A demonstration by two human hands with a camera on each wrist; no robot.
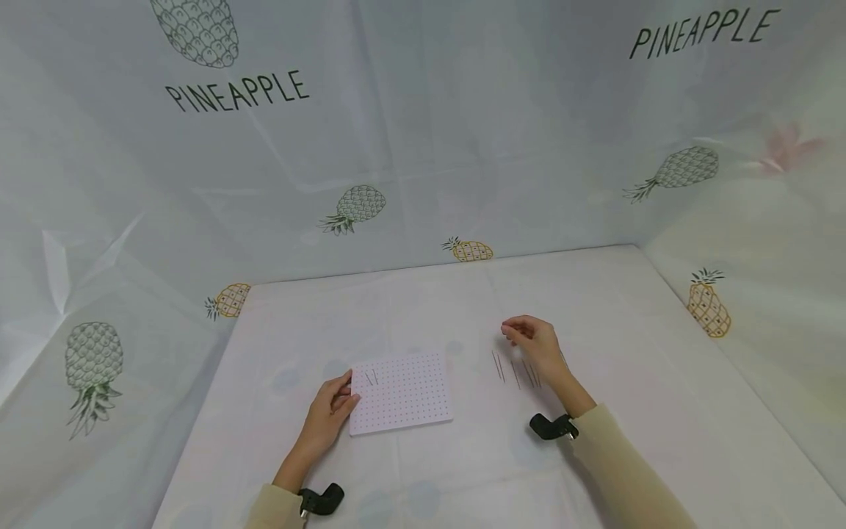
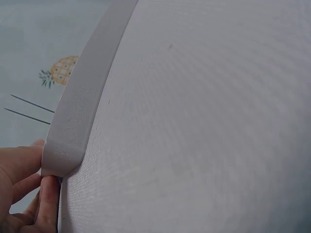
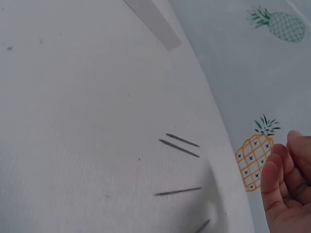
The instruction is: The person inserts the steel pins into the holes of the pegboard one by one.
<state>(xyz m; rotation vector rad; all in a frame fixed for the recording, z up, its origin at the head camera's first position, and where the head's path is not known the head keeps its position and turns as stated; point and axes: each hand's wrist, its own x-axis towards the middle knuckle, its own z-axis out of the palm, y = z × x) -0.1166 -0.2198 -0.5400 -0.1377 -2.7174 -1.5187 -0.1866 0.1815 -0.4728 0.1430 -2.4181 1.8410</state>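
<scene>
Head view: on a white cloth-covered table [image 1: 661, 382], the left hand [image 1: 325, 417] grips the left edge of a white rectangular board dotted with holes [image 1: 406, 397]. Two thin dark rods [image 1: 375, 376] stand near its upper-left corner. To its right, the right hand [image 1: 537, 348] hovers beside loose dark rods [image 1: 515, 375].

Left wrist view: fingers and thumb pinch the board's corner.

Right wrist view: fingertips near thumb; whether they hold anything, I cannot tell.
</scene>
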